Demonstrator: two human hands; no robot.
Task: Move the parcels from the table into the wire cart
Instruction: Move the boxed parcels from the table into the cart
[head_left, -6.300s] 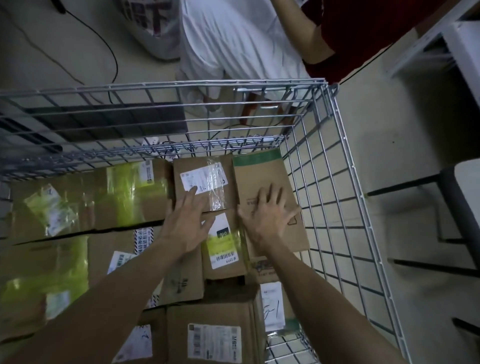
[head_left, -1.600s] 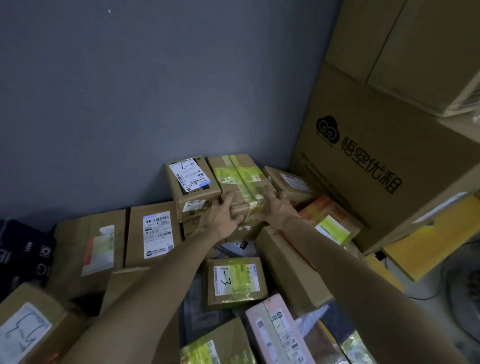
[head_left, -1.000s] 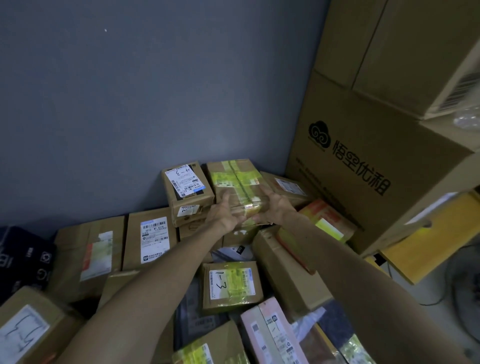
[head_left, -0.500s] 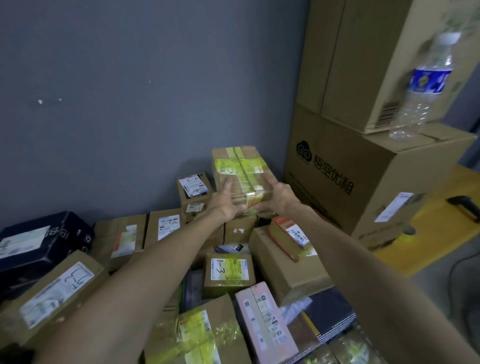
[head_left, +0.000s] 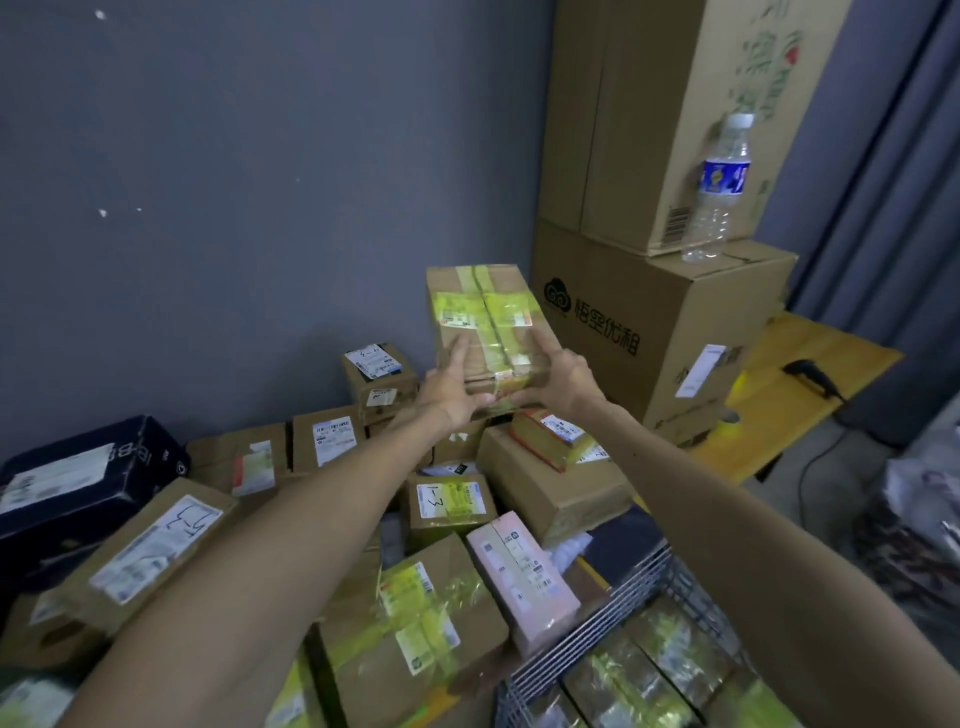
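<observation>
A: How many boxes are in the hands?

B: One. A brown box (head_left: 485, 322) crossed with yellow tape is held up in the air above the pile (head_left: 363, 519), in front of the grey wall (head_left: 260, 182). The left hand (head_left: 451, 391) grips its near left corner, the right hand (head_left: 563, 382) its near right corner, each with the fingers spread on top.

A: And the rest?

B: Over a dozen parcels lie heaped on the table; I cannot count them exactly. One small box (head_left: 451, 501) reads "1-3" by hand. A pink box (head_left: 522, 574) lies near the wire cart (head_left: 597, 623), at the near right, which already holds taped parcels.

A: Any brands?

B: Two big cartons are stacked at the far right. The lower carton (head_left: 665, 332) bears a cloud logo and Chinese characters. One water bottle (head_left: 719, 189) with a blue label stands on it, beside the upper carton (head_left: 670, 104). Shipping labels are too small to read.
</observation>
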